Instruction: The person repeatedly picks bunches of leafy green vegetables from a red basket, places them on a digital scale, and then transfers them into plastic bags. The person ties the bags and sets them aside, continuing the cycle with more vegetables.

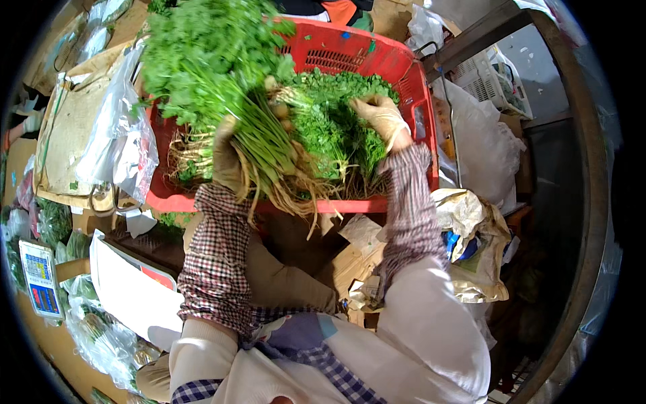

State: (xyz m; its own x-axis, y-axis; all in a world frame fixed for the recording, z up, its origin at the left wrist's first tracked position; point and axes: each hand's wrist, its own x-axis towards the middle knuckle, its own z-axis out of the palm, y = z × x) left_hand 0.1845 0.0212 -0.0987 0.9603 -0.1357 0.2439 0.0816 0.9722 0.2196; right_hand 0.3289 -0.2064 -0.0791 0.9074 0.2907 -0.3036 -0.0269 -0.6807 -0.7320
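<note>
My left hand [228,151], in a pale glove, is closed around a large bunch of leafy green herbs [262,136], coriander-like, with long stems and stringy roots. The leaves point up and left, and the roots hang over the near rim of a red plastic crate [353,205]. My right hand [378,116], also gloved, is over the crate's right side, above more feathery greens [328,131]. Its fingers are bent close together; whether they pinch anything is not clear. Further rooted bunches [194,156] lie in the crate's left part.
Clear plastic bags [121,131] hang left of the crate by a padded, cloth-covered board [75,126]. A digital scale [41,280] and bagged vegetables [101,333] are at lower left. A metal frame [580,101] curves along the right, near a crumpled paper sack [474,252] and a white crate [484,81].
</note>
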